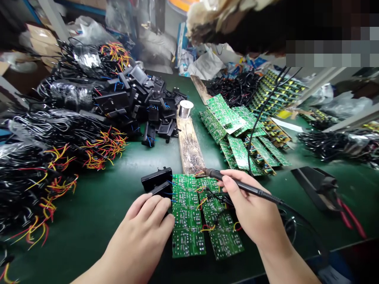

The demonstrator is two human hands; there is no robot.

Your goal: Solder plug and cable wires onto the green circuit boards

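Note:
My right hand [254, 209] grips a black soldering iron [247, 186] like a pen, its tip end by the top edge of the green circuit boards [188, 221]. These lie in two strips, with red, yellow and black wires at their joints. My left hand [142, 228] has its fingers curled over a black plastic plug housing [161, 188] at the left edge of the boards. Another black plug housing [155, 177] is just beyond it. Thin blue wires run from the housings to the boards. My left fingertips are partly hidden.
A solder spool [186, 109] stands on a stained wooden strip [191, 146]. Black housings [148, 94] are heaped behind on the left, beside cable bundles [59, 134]. More circuit boards [237, 122] are stacked at back right. Red-handled pliers [351, 217] lie at right.

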